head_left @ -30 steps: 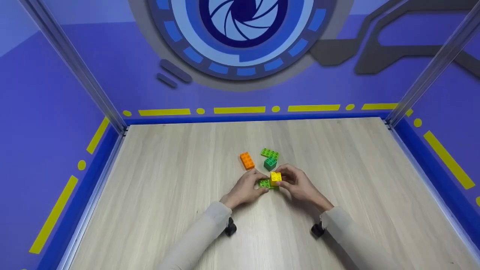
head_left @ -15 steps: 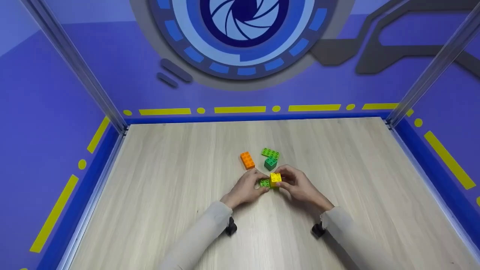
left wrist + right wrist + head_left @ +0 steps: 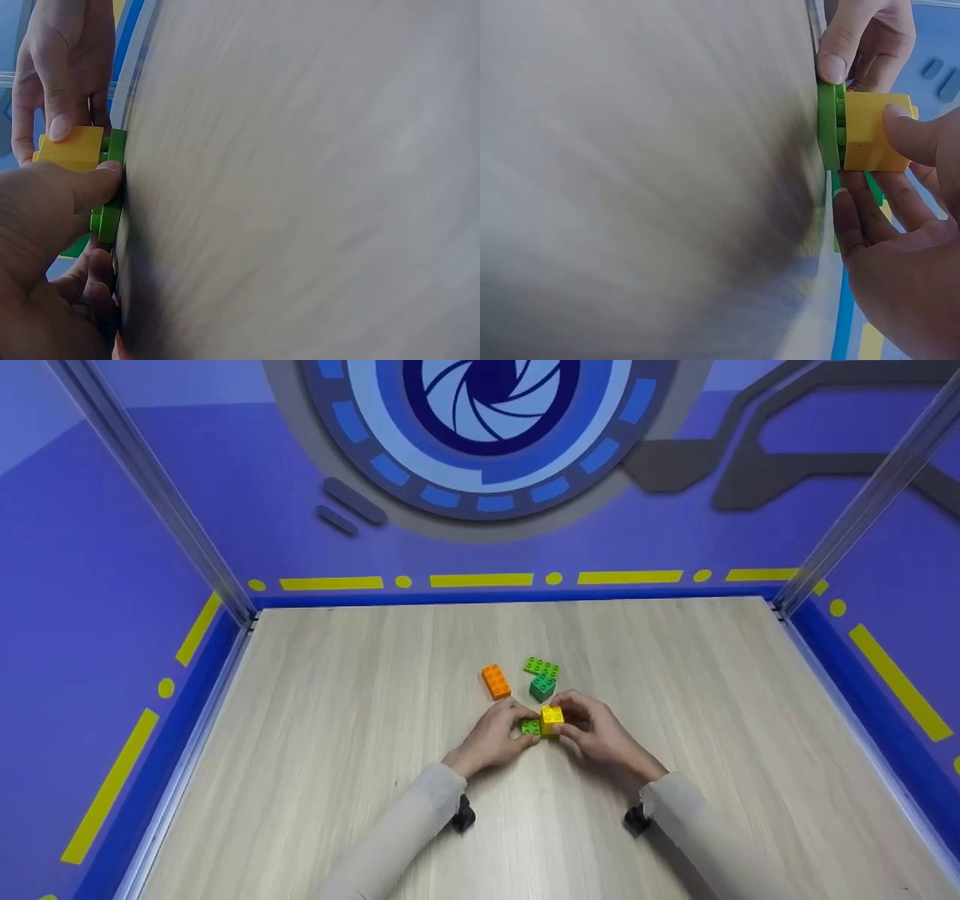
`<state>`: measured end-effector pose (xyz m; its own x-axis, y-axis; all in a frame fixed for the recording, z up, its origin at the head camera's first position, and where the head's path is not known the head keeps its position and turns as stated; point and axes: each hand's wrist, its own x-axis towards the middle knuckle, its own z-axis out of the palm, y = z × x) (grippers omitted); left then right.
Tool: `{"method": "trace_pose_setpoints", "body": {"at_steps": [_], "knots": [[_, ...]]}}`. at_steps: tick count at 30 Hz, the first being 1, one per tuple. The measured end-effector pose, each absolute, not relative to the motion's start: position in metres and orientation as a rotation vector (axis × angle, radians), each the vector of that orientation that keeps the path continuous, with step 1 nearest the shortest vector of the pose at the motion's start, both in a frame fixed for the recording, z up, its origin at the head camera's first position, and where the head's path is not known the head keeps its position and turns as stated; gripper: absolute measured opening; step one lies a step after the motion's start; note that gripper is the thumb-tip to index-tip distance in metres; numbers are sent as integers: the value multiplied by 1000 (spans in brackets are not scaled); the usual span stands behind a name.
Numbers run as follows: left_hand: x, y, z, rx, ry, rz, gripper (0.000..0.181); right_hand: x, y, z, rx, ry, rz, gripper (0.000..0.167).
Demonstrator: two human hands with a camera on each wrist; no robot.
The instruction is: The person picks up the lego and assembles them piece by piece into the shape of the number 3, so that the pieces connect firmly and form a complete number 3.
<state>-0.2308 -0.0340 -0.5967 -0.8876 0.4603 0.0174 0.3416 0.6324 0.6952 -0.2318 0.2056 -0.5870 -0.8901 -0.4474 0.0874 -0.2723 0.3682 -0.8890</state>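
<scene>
My left hand (image 3: 491, 739) grips a flat light green brick (image 3: 530, 727) by its sides on the table. With thumb and fingers my right hand (image 3: 600, 729) pinches a yellow brick (image 3: 552, 720) over the green brick's right half. In the right wrist view a thin gap with green studs shows between the yellow brick (image 3: 874, 132) and the green brick (image 3: 828, 129). Seen from the left wrist, the left thumb lies along the edge of the green brick (image 3: 110, 221); the left fingers are partly hidden behind it.
Just beyond the hands stands a dark green brick (image 3: 541, 688), touching or close to another light green brick (image 3: 541, 667). An orange brick (image 3: 496, 682) lies to their left. Blue-purple walls (image 3: 480, 555) border the wooden table (image 3: 337, 720) at the back and sides.
The yellow brick has come down slightly onto the right half of the light green brick since a second ago. Both hands otherwise keep their places.
</scene>
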Motion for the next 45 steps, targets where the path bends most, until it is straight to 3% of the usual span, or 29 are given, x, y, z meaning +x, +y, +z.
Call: {"method": "trace_pose_setpoints", "body": {"at_steps": [8,45], "knots": [[-231,-33,-597,677,2696,1089,39,-232,207,-591,-635,2492,-1497,45],[-231,-33,-597,662,2696,1087,40,-236,208,-589,-750,2596,-1372,36]]}}
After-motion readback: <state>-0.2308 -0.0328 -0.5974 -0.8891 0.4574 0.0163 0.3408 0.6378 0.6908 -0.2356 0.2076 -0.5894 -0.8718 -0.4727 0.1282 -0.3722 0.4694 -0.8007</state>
